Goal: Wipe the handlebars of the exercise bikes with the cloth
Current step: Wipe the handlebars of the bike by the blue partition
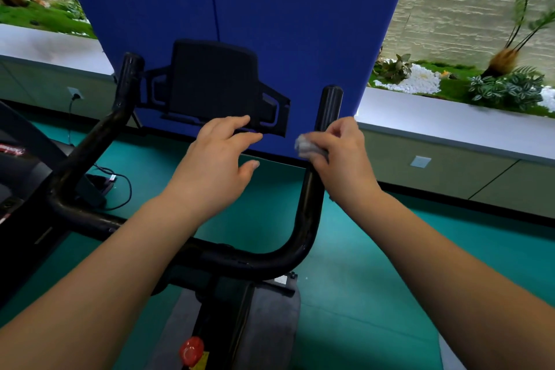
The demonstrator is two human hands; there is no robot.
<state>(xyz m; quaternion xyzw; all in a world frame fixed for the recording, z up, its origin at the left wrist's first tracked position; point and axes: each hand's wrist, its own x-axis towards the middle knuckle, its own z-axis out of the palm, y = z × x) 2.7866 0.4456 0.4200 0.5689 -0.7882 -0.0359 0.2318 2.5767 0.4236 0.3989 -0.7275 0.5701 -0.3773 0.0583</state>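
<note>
The handlebar point(303, 219) is a glossy black tube bent into a wide U, its two arms rising to rounded ends. The right hand point(342, 156) curls round a small crumpled grey cloth point(309, 147), pressing it against the right arm of the bar just below the tip. The left hand point(216, 159) hovers loose, fingers relaxed and grasping nothing, in the gap between the two arms, just before the flat black tablet holder point(216, 84) with its angular side wings. A matte blue fabric panel point(300, 24) stands close behind, leaving little room beyond the bar ends. Smooth teal floor point(375, 264) lies open to the right; a red knob point(192, 350) sits low on the bike's grey frame
</note>
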